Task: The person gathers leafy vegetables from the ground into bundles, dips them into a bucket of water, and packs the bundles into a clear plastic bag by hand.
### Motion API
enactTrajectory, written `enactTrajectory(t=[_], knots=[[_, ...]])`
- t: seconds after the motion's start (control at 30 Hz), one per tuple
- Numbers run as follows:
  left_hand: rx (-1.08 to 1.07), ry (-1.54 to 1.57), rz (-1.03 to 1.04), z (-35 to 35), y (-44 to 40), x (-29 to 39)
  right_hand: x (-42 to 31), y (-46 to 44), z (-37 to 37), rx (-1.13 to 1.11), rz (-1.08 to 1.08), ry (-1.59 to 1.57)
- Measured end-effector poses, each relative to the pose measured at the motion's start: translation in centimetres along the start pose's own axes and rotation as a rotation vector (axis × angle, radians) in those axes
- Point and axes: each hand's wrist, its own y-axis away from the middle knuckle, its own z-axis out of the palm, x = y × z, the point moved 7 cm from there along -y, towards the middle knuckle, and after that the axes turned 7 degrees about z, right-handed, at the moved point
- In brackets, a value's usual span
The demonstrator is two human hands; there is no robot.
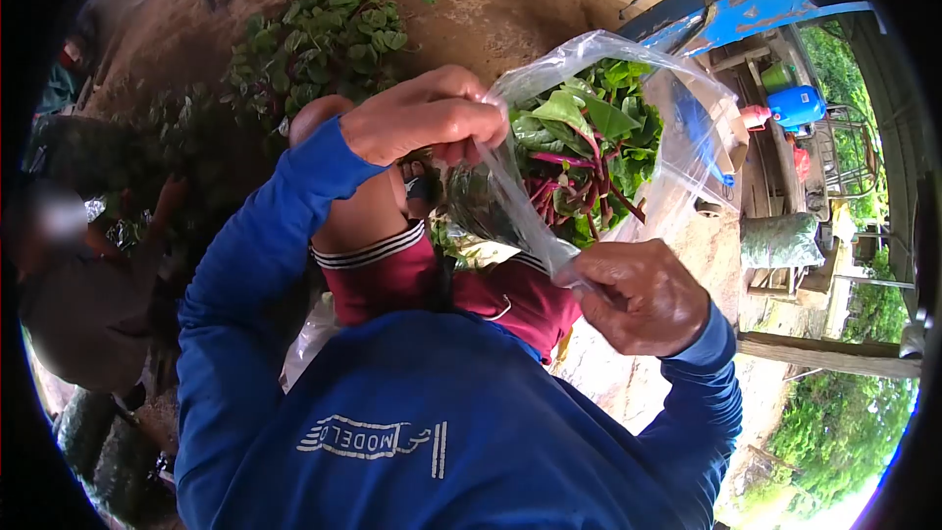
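A clear plastic bag (687, 103) stands with its mouth spread wide above my knees. Inside it are leafy greens (589, 142) with reddish-purple stems. My left hand (432, 118) is closed on the bag's rim at the left side, fingers curled over the plastic. On the near right side, my right hand (643, 296) pinches a gathered part of the same rim. The bag's lower part shows dimly between my legs, and its bottom is hidden.
A big heap of loose leafy greens (329, 44) lies on the brown ground ahead and to the left. At the left, another person (88, 304) sits close to more greens in shadow. A blue metal beam (746, 15), a blue container (797, 106) and a filled bag (782, 240) are at the right.
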Motion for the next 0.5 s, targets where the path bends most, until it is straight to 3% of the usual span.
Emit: enactTrajectory(t=[0.03,0.07,0.13,0.2,0.23,0.27,0.33,0.37,0.4,0.43,0.5], knots=[[0.080,0.179,-0.126,-0.1,-0.2,-0.5,0.1,-0.1,0.4,-0.038,0.054,0.032],[0.080,0.179,-0.122,-0.1,-0.6,-1.0,0.0,-0.2,0.3,-0.037,0.054,0.036],[0.071,0.240,0.014,0.0,-1.5,-2.4,0.2,-0.4,0.9,-0.202,0.080,0.091],[0.314,0.346,0.063,0.6,-0.9,-2.5,0.7,0.2,-1.4,-0.286,0.290,0.084],[0.473,0.483,0.042,0.9,-0.7,-3.1,1.4,0.3,-3.7,-0.196,0.325,0.125],[0.367,0.486,0.078,1.2,-1.1,-2.6,2.1,0.3,-5.7,-0.110,0.366,0.161],[0.481,0.714,0.011,1.9,-1.0,-3.0,3.8,-0.8,-9.1,0.076,0.558,0.141],[0.472,0.715,0.015,2.4,-1.4,-2.9,4.4,-1.4,-9.8,0.125,0.297,0.275],[0.537,0.943,-0.007,2.9,-1.6,-3.5,5.2,-1.9,-9.9,0.169,0.033,0.408],[0.599,1.173,-0.032,3.4,-1.7,-4.1,7.1,-3.7,-9.6,0.067,0.132,0.401],[0.535,1.325,-0.043,4.4,-2.4,-4.2,9.1,-6.2,-7.7,-0.033,0.233,0.396]])
